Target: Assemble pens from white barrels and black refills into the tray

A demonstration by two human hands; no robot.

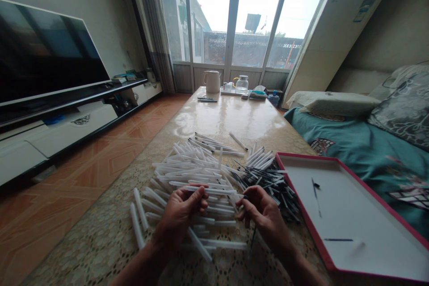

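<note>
My left hand (185,210) is closed around a white pen barrel (219,191), which lies level and points to the right. My right hand (261,211) is pinched at the barrel's right end. A small dark bit shows at its fingertips, too small to name. Under and beyond both hands spreads a heap of white pen barrels (187,165). Beside it, past my right hand, lies a pile of dark pen refills (268,181). Several more white barrels with dark tips (217,145) lie at the far side of the heap.
A shallow red-rimmed tray (368,192) at the right holds a few dark slender pieces. At the table's (221,118) far end stand a beige jug (212,82), a glass pitcher (241,84) and several pens (207,99). A bed (348,143) borders the right side.
</note>
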